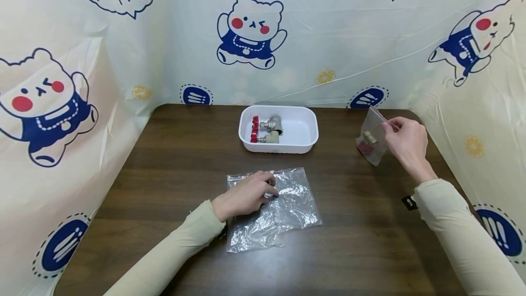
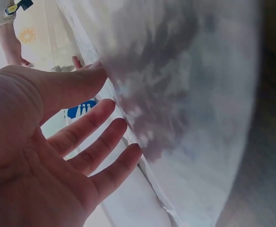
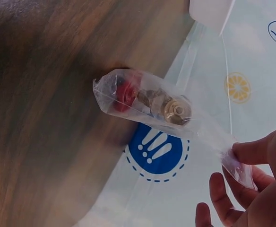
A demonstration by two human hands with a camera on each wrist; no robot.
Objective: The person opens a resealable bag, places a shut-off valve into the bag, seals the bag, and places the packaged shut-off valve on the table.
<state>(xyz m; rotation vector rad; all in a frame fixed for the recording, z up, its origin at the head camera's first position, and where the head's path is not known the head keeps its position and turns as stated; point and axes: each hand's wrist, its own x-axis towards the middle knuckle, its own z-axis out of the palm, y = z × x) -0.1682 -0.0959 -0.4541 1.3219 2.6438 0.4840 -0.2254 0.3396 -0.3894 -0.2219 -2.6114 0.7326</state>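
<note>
With thumb and fingers, my right hand (image 1: 407, 143) pinches the top of a small clear zip bag (image 1: 375, 124) at the right of the table. Inside hangs a brass valve (image 3: 175, 111) with a red handwheel (image 3: 127, 94), best seen in the right wrist view. My left hand (image 1: 248, 194) rests on a large clear zip bag (image 1: 293, 207) lying on the table in front. In the left wrist view, the fingertips (image 2: 132, 152) touch the large bag's edge, the fingers loosely extended and spread.
A white tray (image 1: 299, 146) stands at the back middle, holding two metal valves (image 1: 274, 125) with red handwheels (image 1: 255, 128) on its left side. The brown wooden table (image 1: 172, 172) is enclosed by a cartoon-printed curtain (image 1: 185, 35) on three sides.
</note>
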